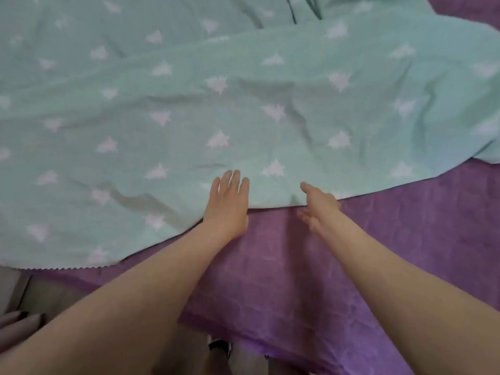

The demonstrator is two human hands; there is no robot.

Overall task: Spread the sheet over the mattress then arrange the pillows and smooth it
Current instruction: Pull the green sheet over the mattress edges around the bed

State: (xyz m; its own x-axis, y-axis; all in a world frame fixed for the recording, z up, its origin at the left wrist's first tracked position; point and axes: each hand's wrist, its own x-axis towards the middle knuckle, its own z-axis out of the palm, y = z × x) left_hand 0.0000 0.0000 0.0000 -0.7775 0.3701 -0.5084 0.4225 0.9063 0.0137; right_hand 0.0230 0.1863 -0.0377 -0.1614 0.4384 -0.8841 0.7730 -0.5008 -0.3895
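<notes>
Now, mint-green star-printed cotton sheet seen crumpled across far side of purple-covered mattress, near hem slanting. Left hand flat on hem, fingers straight; right hand loose, nothing held, just beside hem. Hem lies directly ahead of both.

Grey floor — dim, bed-side

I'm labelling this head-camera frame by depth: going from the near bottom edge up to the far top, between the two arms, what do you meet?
Floor with a foot → purple cover hanging over the bed edge → left hand flat on the sheet's near hem, right hand beside it → green star-print sheet, wrinkled, running to the top.
</notes>
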